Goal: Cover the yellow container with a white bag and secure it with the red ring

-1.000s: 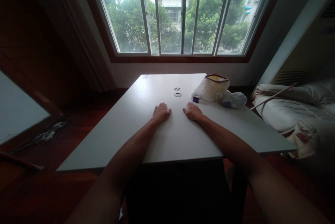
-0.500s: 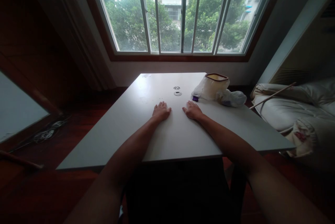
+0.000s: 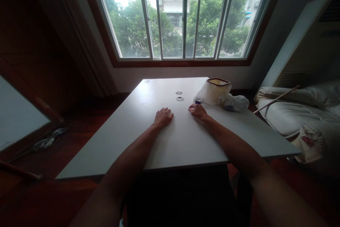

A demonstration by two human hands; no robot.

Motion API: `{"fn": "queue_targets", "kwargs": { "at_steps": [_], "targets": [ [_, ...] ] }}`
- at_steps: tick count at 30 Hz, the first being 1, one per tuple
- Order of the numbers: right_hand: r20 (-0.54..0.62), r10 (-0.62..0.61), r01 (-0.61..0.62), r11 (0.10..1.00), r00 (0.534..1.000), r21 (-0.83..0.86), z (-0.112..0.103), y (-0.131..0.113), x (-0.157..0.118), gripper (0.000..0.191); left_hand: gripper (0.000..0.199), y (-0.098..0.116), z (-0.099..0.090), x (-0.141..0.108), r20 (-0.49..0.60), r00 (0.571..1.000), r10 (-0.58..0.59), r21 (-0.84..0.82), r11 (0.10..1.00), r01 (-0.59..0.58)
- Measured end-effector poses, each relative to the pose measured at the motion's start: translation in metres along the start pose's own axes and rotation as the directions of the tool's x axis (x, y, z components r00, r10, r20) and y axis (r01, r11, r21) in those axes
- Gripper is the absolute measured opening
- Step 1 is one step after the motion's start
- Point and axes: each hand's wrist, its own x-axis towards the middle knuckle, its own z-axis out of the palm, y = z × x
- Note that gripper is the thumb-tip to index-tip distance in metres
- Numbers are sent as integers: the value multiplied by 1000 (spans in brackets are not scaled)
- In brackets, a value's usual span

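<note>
My left hand (image 3: 164,117) rests palm down on the white table (image 3: 127,128), fingers a little apart, holding nothing. To its right, my right hand (image 3: 198,111) lies on the tabletop with its fingers drawn in; whether something small is under them is hidden. Just beyond my right hand is a small purple thing (image 3: 198,102), partly covered. Behind it stands a bin with a brown rim, lined with a whitish bag (image 3: 215,91), and a crumpled plastic bag (image 3: 237,103) lies beside it. Two round metallic pieces (image 3: 180,98) sit farther back between the hands.
A window (image 3: 183,62) is behind the table. On the right, a padded pale seat (image 3: 278,113) holds a thin stick (image 3: 276,100) and a cloth (image 3: 309,142). Cables (image 3: 45,142) lie on the floor at the left.
My right hand's fingers have drawn in from lying spread, and the hand is closer to the purple thing. My left hand stays on the table. The view has tilted up slightly.
</note>
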Motion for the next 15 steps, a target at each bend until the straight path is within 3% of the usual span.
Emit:
{"fn": "queue_targets", "kwargs": {
  "at_steps": [2,4,6,8,11,15],
  "targets": [
    [-263,15,-5,999,965,38,-22,15,9,38,47,2,-2,-3,-25,999,39,-14,999,-40],
    [-498,26,-9,999,867,37,-47,37,18,44,46,3,-4,-6,-25,998,61,-22,998,-62],
    [-620,15,-22,1000,785,-3,-68,62,24,48,48,5,-5,-7,-16,997,70,-27,997,-71],
    [-672,-4,-46,997,740,-57,-81,84,28,52,51,7,-4,-8,1,998,68,-27,997,-68],
    [-657,1,-68,995,754,-77,-84,104,30,54,54,8,-5,-8,32,998,56,-25,998,-56],
    [-649,-1,-42,998,761,-51,-75,109,34,52,55,8,-6,-8,68,997,46,-22,999,-45]
  ]
}}
